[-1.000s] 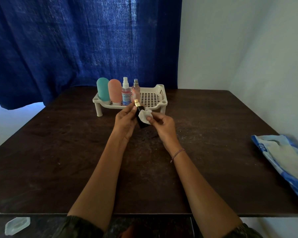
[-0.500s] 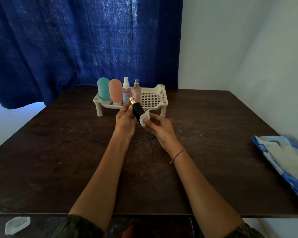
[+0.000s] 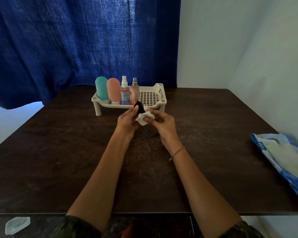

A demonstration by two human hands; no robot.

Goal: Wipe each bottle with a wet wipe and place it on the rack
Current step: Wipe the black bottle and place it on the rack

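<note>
Black bottle [image 3: 139, 107], small and with a hint of a gold top, sits pinched in the fingertips [image 3: 136, 110] of the left hand [image 3: 127, 120], held in the air just in front of the rack's near edge and tilted with its top leaning away toward the rack. Against its lower right side lies a crumpled white wet wipe [image 3: 143, 117], bunched between the thumb [image 3: 147, 119] and curled fingers of the right hand [image 3: 163, 123], so the wipe touches the bottle's dark body. The two hands meet over the middle of the table, palms turned partly inward. A thin braided bracelet [image 3: 178, 150] circles the right wrist, and dark green sleeves show at the bottom edge.

Behind the hands the white perforated rack [image 3: 151, 97] stands on short legs on the dark brown table [image 3: 58, 152]. Four bottles stand upright in a row along its left half: a teal bottle [image 3: 101, 88], a salmon-pink bottle [image 3: 113, 90], a clear spray bottle with a white nozzle [image 3: 124, 92], and a pinkish spray bottle with a silver cap [image 3: 134, 91]. The rack's right half shows bare grid.

Near the table's right edge lies a blue-and-white wipes pack [image 3: 286, 158]. A deep blue curtain [image 3: 76, 40] hangs behind, beside a pale wall [image 3: 230, 48].
</note>
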